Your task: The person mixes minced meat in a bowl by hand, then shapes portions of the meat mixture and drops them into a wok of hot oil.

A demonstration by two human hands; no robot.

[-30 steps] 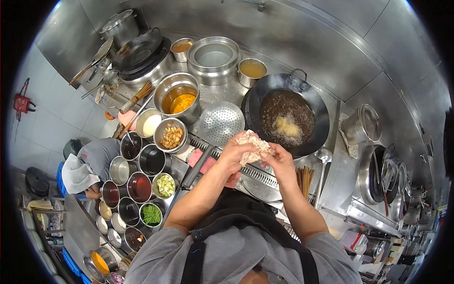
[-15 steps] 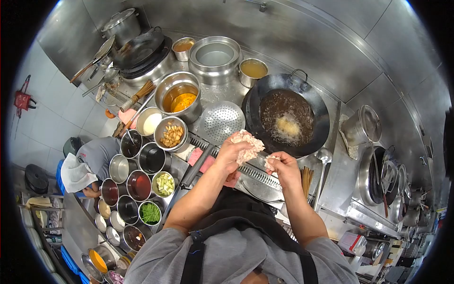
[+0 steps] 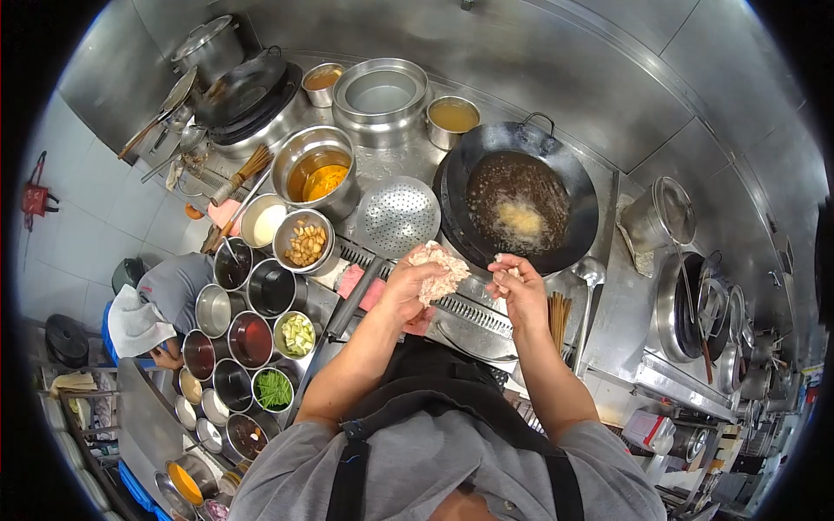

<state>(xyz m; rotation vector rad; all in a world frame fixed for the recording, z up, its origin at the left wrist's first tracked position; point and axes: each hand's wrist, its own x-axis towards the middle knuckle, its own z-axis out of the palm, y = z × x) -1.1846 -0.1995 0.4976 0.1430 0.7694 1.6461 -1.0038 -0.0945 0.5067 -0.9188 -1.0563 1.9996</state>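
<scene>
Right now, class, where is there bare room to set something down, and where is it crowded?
The clearest bare patch is steel counter between the ladle and the stacked pans at right. A smaller strip of steel lies between the perforated strainer and the wide pot behind it. Crowded: the left, where containers stand packed together.

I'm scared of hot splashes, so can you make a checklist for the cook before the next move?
1. Left hand holds the big pale lump: ok.
2. Right hand holds the small piece: ok, at its fingertips.
3. Both hands out of the dark liquid: ok, they are at the near side of the wok.
4. Liquid bubbling: ok, it foams around a golden clump.
5. Strainer within reach: ok, probably; it lies beside the wok.
6. Liquid at the right heat: cannot tell; no thermometer shows.
</scene>
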